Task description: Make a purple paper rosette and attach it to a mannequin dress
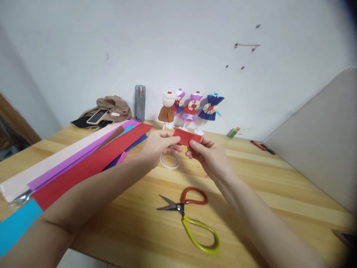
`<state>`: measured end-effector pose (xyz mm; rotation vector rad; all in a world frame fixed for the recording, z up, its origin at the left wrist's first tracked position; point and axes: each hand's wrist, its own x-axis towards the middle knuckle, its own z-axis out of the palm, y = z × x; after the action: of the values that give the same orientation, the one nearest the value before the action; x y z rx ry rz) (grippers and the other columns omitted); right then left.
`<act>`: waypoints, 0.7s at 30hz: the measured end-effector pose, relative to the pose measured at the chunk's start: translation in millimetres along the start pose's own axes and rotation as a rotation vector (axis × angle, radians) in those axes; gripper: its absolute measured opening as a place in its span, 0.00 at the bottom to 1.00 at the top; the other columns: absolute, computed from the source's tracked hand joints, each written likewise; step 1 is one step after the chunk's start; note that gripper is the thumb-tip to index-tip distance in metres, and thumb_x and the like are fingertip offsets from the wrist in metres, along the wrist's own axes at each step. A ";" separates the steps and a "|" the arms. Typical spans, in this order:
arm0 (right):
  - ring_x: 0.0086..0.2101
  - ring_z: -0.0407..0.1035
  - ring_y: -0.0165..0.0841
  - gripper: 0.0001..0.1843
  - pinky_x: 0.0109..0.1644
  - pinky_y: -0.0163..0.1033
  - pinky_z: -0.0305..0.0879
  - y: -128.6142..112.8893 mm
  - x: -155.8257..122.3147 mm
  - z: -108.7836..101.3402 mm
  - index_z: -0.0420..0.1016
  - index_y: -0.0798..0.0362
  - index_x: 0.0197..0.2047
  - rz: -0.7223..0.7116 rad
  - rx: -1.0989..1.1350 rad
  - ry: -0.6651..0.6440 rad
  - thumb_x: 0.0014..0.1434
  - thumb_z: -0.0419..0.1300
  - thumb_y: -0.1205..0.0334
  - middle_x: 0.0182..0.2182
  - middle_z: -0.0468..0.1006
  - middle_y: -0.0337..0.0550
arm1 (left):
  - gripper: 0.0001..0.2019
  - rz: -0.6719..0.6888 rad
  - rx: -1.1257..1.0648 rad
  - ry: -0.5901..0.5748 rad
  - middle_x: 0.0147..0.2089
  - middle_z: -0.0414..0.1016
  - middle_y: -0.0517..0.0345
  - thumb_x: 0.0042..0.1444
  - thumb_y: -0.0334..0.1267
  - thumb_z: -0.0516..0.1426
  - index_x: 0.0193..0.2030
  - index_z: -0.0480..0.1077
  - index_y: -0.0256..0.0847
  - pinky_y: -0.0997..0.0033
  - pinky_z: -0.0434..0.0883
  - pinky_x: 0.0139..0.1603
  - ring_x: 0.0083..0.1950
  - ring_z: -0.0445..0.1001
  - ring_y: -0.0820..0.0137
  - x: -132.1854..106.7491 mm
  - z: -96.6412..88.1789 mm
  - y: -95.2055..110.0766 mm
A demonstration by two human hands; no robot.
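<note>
Between my two hands a small rectangle of red crepe paper (185,137) is stretched above the table. My left hand (161,145) pinches its left end between thumb and fingers. At the right end, my right hand (208,150) grips it with the thumb on top. A white roll of tape (170,161) lies on the wood just below my left fingers. Nearer to me are scissors (180,208) with one red and one yellow handle, their blades spread apart and pointing left.
Long folded crepe paper sheets (92,163) lie along the left. Behind them are a brown cap (114,106), a phone (97,116) and a grey flask (140,103). Small dress forms (192,108) in paper dresses stand by the wall. A cutter (258,145) lies at the right.
</note>
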<state>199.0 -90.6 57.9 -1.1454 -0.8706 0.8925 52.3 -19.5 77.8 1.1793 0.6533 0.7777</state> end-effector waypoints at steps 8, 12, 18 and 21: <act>0.23 0.72 0.31 0.10 0.33 0.40 0.71 5.0 -1.9 -1.8 0.75 0.50 0.30 -0.278 -0.249 0.009 0.49 0.69 0.56 0.23 0.77 0.37 | 0.14 0.108 -0.046 0.000 0.36 0.78 0.56 0.55 0.31 0.64 0.41 0.63 0.37 0.69 0.74 0.35 0.30 0.78 0.71 -4.4 1.9 2.6; 0.24 0.73 0.31 0.08 0.34 0.41 0.73 2.8 -4.3 -1.9 0.75 0.49 0.31 -0.354 -0.282 0.004 0.51 0.68 0.56 0.25 0.77 0.36 | 0.23 0.066 -0.086 -0.015 0.38 0.77 0.55 0.54 0.31 0.65 0.54 0.63 0.36 0.67 0.73 0.38 0.31 0.77 0.72 -3.3 -1.5 0.9; 0.26 0.73 0.33 0.08 0.34 0.42 0.73 -0.6 -8.0 -0.6 0.74 0.47 0.29 -0.432 -0.304 0.001 0.51 0.69 0.55 0.26 0.76 0.36 | 0.16 0.019 -0.092 -0.185 0.36 0.76 0.54 0.49 0.33 0.68 0.44 0.73 0.33 0.69 0.73 0.41 0.32 0.75 0.75 -1.0 -6.3 -4.4; 0.26 0.74 0.33 0.09 0.34 0.42 0.73 -0.5 -8.3 -1.5 0.74 0.47 0.29 -0.457 -0.322 -0.011 0.52 0.70 0.55 0.26 0.76 0.37 | 0.15 0.053 -0.082 -0.201 0.36 0.77 0.54 0.47 0.31 0.68 0.42 0.74 0.33 0.71 0.72 0.40 0.33 0.75 0.75 -1.8 -5.4 -5.9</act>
<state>197.2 -98.8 57.1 -1.1462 -1.2551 0.3909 48.1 -19.1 70.9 1.1851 0.4216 0.7135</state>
